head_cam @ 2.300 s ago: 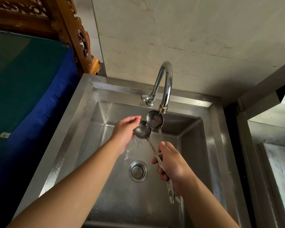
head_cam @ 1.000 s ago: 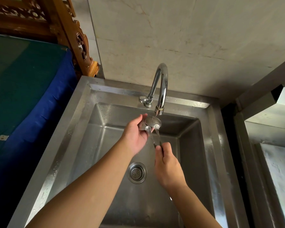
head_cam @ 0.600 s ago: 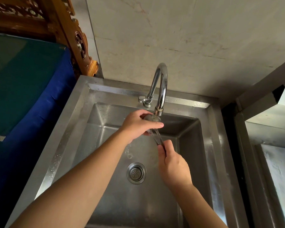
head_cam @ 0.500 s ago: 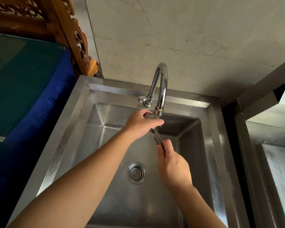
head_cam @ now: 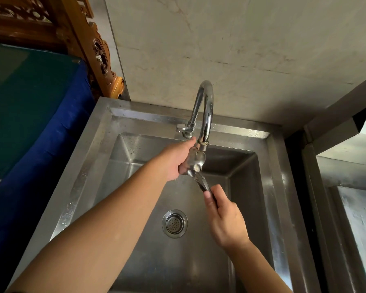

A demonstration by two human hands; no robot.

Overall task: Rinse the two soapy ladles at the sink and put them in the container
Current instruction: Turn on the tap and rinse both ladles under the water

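Dim, soft light, bright glints on the faucet (head_cam: 205, 106), deep shadow at left, wide-angle bending at edges

One head-worn view looks steeply down, close over the sink (head_cam: 106, 144), facing the wall; faucet (head_cam: 205, 111) just beyond the fingers (head_cam: 207, 195), drain (head_cam: 175, 223) below them.

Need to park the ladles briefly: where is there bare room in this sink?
Bare: steel basin floor left of the round drain strainer, and beneath it. Crowded under the chrome gooseneck tap, where both hands work.
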